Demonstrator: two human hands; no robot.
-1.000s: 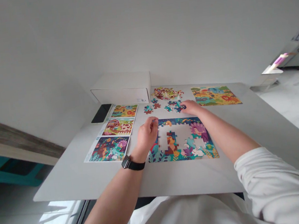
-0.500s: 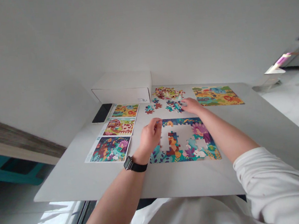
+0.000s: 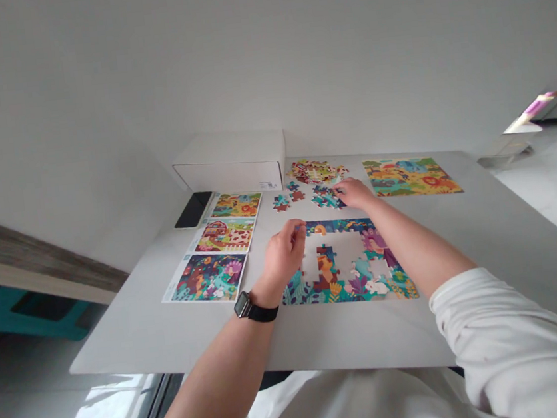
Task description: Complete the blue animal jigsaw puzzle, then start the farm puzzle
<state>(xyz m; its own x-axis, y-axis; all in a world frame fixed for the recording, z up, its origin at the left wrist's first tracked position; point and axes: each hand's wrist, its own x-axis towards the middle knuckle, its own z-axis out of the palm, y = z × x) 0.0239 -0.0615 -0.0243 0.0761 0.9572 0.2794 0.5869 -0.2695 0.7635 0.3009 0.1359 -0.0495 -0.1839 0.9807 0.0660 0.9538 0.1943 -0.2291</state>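
Note:
A partly assembled jigsaw puzzle [image 3: 335,292] lies on the table, its frame of forest animals joined around gaps in the middle. Over its upper left corner rests my left hand [image 3: 286,252], fingers curled together; whether anything is in them is hidden. My right hand [image 3: 354,193] reaches past the puzzle's far edge to a small heap of blue puzzle pieces [image 3: 325,197]. Its fingertips are closed on a piece at the heap's right side. To the left of that heap lie a few loose brown and teal pieces [image 3: 281,202].
Picture sheets [image 3: 208,277] lie at the left beside a black phone [image 3: 193,210]. Behind them stands a white box [image 3: 231,167] near the wall. A heap of red and yellow pieces [image 3: 312,170] is at the back, and a finished safari puzzle [image 3: 413,177] at the back right.
The whole view has shifted slightly. My right fingers have moved a little within the blue heap; my left hand stays at the puzzle's corner.

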